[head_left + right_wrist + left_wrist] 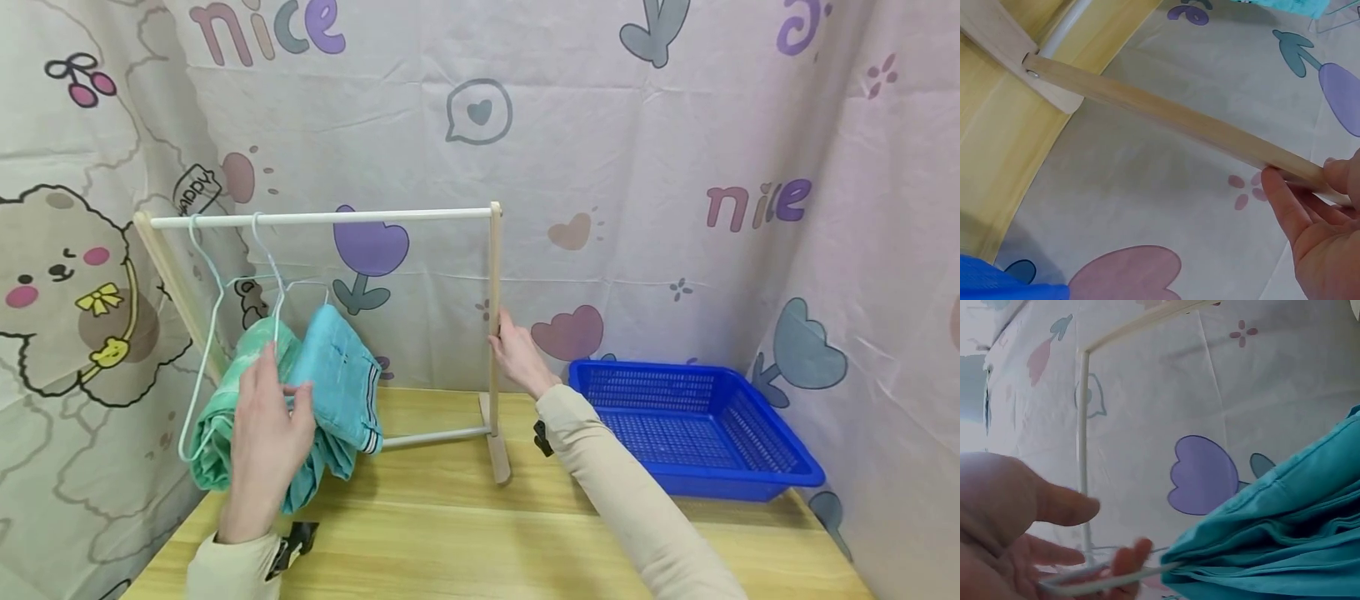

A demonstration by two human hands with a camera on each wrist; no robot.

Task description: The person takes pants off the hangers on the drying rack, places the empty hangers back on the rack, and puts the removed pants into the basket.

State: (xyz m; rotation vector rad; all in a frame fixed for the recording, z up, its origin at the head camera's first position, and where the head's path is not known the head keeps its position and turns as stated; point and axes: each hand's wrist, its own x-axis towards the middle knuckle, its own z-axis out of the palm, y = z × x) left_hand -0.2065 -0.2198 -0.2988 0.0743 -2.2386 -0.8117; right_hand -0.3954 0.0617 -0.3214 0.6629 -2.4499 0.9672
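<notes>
A small wooden clothes rack (322, 217) stands on the table, with two pale hangers (201, 400) on its rail at the left. A folded blue garment (337, 379) with a striped edge hangs beside a green garment (213, 446). My left hand (266, 425) is at the near side of the second hanger. In the left wrist view, the fingers of my left hand (1054, 531) lie loosely about the hanger wire (1110, 582), thumb apart from it. My right hand (521, 354) holds the rack's right post (1179, 119) between thumb and fingers.
A blue plastic basket (697, 483) stands on the right of the wooden table (450, 542). Patterned cloth (600, 108) closes off the back and both sides. The rack's foot (498, 458) and lower bar (435, 437) lie on the tabletop.
</notes>
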